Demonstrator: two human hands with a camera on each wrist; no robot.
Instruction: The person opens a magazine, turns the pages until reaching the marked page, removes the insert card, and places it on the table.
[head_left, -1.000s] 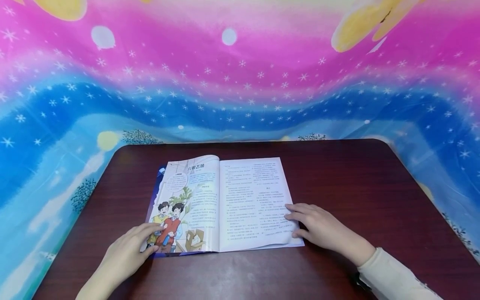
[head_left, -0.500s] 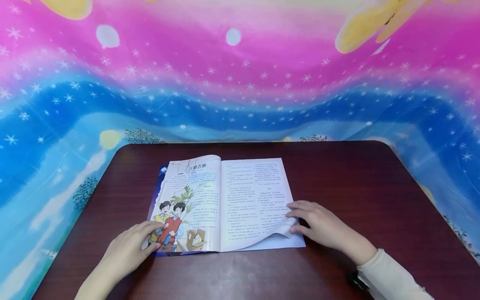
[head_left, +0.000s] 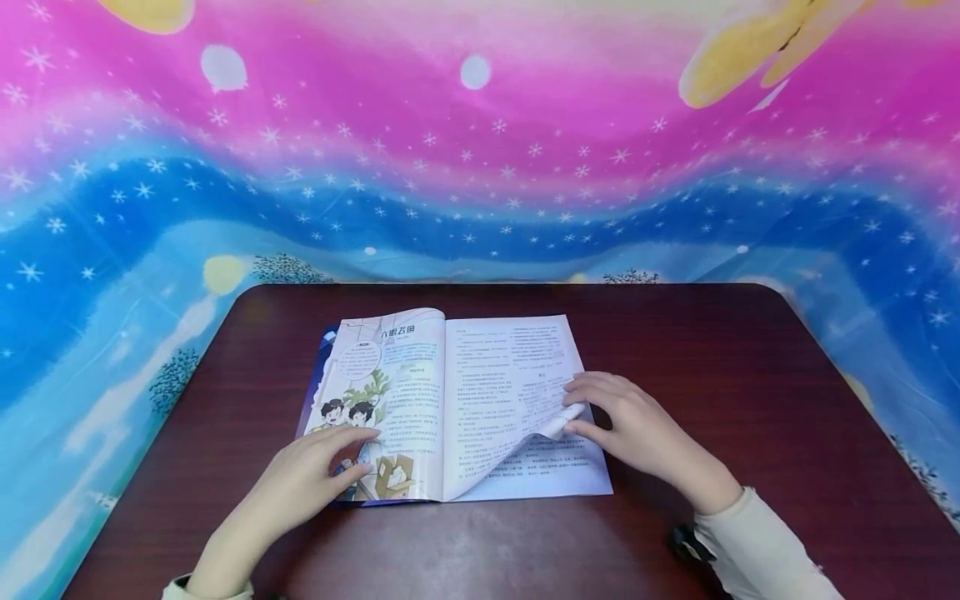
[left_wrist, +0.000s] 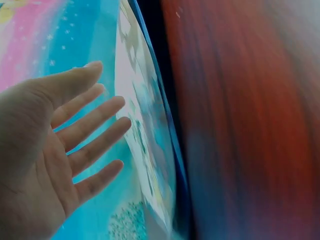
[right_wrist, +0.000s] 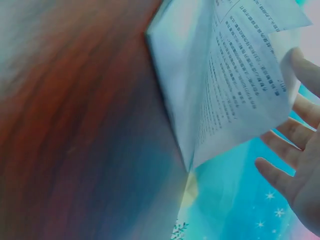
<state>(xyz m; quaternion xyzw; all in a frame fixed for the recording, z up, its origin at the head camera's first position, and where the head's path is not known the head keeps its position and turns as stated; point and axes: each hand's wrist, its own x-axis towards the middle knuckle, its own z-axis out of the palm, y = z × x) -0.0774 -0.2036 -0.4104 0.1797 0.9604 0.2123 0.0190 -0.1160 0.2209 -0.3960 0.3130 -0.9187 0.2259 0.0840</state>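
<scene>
An open magazine lies on the dark wooden table, its left page printed with two cartoon children and its right page full of text. At the right page's lower outer corner, my right hand pinches the leaf between thumb and fingers. That corner is lifted and curls inward, baring the printed page beneath. My left hand is over the lower part of the left page, covering some of the drawing. In the left wrist view its fingers are spread and hold nothing.
The brown table extends on all sides of the magazine. Behind it hangs a pink and blue cloth with white snowflakes, which also runs down both sides. A dark band shows at the right sleeve's cuff.
My right hand has raised the leaf's lower corner and moved it up and slightly left. My left hand has left the magazine's outer edge and shifted right over the left page.
</scene>
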